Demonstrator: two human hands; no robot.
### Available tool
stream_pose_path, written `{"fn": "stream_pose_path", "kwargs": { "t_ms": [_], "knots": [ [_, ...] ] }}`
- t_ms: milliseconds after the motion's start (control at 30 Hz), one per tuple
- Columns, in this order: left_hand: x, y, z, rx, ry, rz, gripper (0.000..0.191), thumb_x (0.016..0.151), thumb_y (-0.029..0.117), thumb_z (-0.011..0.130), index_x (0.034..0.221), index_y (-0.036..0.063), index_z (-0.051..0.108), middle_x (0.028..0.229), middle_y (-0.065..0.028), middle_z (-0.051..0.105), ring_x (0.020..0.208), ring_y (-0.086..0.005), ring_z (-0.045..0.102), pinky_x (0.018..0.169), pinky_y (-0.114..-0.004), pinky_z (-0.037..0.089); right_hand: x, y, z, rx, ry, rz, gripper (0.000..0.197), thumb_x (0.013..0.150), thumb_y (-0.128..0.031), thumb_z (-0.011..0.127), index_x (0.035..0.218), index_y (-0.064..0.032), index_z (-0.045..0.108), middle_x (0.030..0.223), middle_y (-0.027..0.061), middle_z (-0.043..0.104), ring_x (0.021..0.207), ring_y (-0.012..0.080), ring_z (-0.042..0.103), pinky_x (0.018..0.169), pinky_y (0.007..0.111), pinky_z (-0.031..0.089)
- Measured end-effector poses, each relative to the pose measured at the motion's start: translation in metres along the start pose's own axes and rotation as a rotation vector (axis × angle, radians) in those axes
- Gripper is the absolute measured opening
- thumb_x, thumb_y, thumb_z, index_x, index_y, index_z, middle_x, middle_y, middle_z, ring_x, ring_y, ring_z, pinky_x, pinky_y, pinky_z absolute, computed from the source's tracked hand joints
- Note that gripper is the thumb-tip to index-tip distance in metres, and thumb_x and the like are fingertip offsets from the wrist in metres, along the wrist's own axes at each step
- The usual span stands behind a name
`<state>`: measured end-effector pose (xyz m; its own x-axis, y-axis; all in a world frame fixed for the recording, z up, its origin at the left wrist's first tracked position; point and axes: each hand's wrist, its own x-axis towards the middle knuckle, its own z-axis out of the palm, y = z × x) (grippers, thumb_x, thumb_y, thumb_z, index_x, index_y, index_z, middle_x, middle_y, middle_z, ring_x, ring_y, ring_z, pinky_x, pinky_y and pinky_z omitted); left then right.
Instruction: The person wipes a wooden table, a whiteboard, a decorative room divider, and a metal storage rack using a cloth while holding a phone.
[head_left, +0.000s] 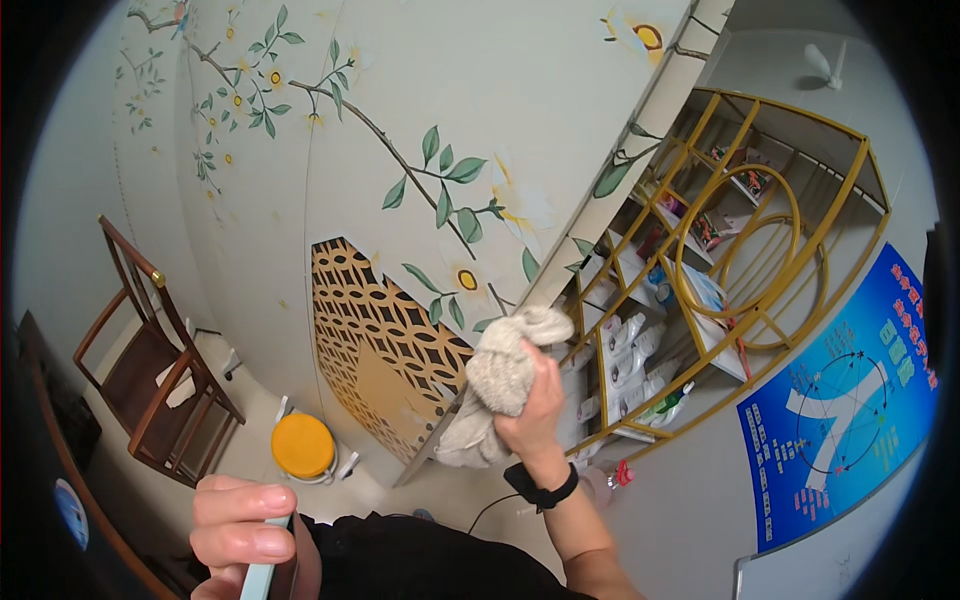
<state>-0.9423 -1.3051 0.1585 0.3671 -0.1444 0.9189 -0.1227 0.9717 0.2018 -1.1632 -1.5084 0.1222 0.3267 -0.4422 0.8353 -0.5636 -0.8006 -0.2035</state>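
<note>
My right hand (536, 412) is closed around a bunched beige cloth (504, 367), with a black band on the wrist. The cloth is at the lower edge of a wall panel (450, 67) painted with branches, leaves and flowers; whether it touches the panel I cannot tell. Low at the left, my left hand (244, 536) grips a thin, flat, pale green object (264, 570), perhaps a phone, seen edge-on and partly cut off by the frame.
A wooden armchair (146, 352) stands at left, near a round stool with a yellow seat (302, 445). Patterned lattice (375, 315) shows low on the wall. Gold-framed shelves (757, 307) with bottles and packets are at right, above a blue poster (840, 420) and a whiteboard (817, 570).
</note>
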Motion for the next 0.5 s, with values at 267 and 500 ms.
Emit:
{"fn": "stream_pose_path", "kwargs": {
  "t_ms": [267, 500],
  "knots": [
    [-0.001, 0.0, 0.009, -0.01, 0.012, -0.069, 0.069, 0.096, 0.055, 0.025, 0.109, -0.0052, 0.056, 0.105, -0.0252, 0.057, 0.103, -0.037, 0.055, 0.095, -0.042, 0.04, 0.001, 0.008, -0.024, 0.272, -0.095, 0.185, 0.049, 0.073, 0.001, 0.07, 0.12, -0.0001, 0.054, 0.11, 0.0125, 0.063, 0.102, 0.0222, 0.062, 0.09, 0.031, 0.047],
    [-0.002, -0.007, 0.015, -0.043, 0.052, 0.008, 0.07, 0.095, 0.057, 0.024, 0.109, -0.0047, 0.055, 0.106, -0.0278, 0.056, 0.103, -0.0365, 0.056, 0.093, -0.042, 0.04, 0.139, -0.009, -0.08, 0.297, 0.488, -0.203, 0.054, 0.071, 0.003, 0.053, 0.126, 0.004, 0.047, 0.119, 0.0144, 0.056, 0.114, 0.0262, 0.054, 0.102, 0.037, 0.037]
  ]
}}
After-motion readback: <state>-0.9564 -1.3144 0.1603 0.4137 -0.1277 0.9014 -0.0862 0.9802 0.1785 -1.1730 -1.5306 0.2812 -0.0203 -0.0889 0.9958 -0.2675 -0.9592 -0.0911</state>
